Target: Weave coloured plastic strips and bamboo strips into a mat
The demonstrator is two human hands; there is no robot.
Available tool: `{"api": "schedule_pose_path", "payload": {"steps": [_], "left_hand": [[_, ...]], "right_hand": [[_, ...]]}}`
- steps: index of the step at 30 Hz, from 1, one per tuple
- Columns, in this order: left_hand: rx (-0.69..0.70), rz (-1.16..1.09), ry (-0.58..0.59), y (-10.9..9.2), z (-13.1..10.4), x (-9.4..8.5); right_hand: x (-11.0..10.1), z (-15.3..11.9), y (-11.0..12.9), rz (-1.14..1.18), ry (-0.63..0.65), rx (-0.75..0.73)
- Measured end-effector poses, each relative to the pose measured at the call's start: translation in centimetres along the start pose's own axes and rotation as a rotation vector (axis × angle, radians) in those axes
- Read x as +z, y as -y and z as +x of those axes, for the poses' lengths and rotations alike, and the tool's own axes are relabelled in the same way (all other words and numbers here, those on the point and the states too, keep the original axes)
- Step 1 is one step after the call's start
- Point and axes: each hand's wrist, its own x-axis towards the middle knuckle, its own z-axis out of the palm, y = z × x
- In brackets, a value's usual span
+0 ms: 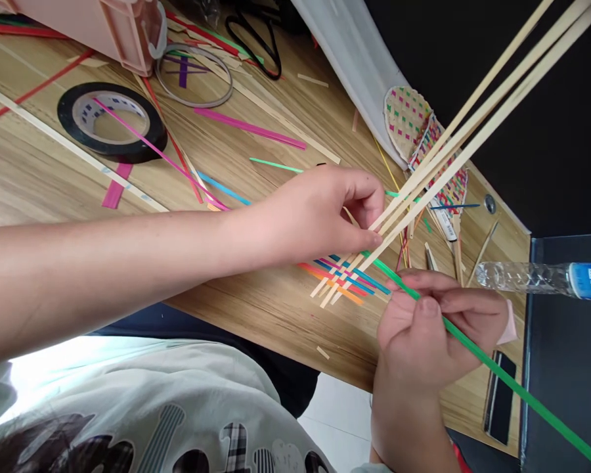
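My left hand (325, 207) is closed, thumb and forefinger pinching the pale weaving strips (453, 141) where they rise from a small woven piece (345, 272). That piece crosses pale strips with blue, pink and orange ones, and lies partly under the hand. Between the thumb and fingers of my right hand (438, 322) is a long green strip (517, 387). Its far end runs in among the pale strips beside my left fingertips; the other end trails off to the lower right. My left palm hides part of the weave's coloured strips.
Left on the wooden table (276, 328) lie a black tape roll (113, 121), a pink bin (93, 26) and loose coloured strips. On the right are woven pieces (408, 118), a plastic bottle (526, 277) and a phone (501, 397). A black partition (473, 59) stands behind.
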Motion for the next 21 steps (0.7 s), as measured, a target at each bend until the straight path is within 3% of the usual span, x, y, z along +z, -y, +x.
{"api": "schedule_pose_path", "payload": {"steps": [8, 14, 21], "left_hand": [[-0.076, 0.153, -0.015, -0.24, 0.25, 0.17], [-0.124, 0.191, -0.008, -0.75, 0.23, -0.05], [-0.243, 0.263, 0.0, -0.3, 0.87, 0.46]], "right_hand": [[0.62, -0.11, -0.25, -0.333, 0.04, -0.279], [0.49, -0.28, -0.08, -0.385, 0.097, -0.322], [0.84, -0.42, -0.11, -0.293, 0.029, -0.269]]}}
